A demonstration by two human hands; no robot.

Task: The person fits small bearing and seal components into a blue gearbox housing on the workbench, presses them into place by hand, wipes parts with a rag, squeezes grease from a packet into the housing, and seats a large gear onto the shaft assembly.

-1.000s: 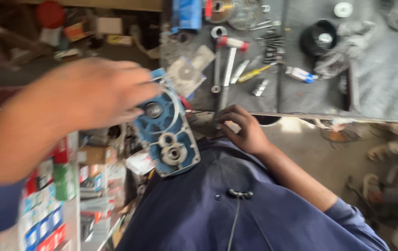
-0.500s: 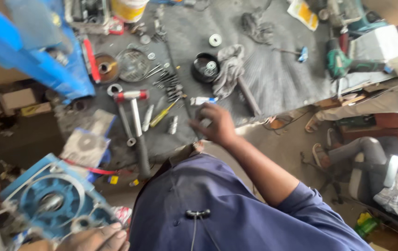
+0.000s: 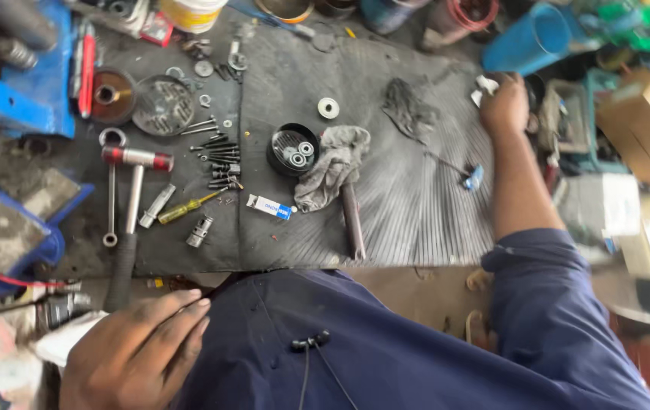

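Soft, even daylight is spread over the mat [image 3: 416, 220]; shadows are short and weak, no glare is seen, and motion blur is noticed beyond its right edge

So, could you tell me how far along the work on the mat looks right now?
Laid out already: hammer, yellow screwdriver and bolts on the grey mat. In hand: the right hand grips a small white piece at the mat's far edge; the left hand lies open and empty. Left: bearings sit loose in the black cup, unfitted.
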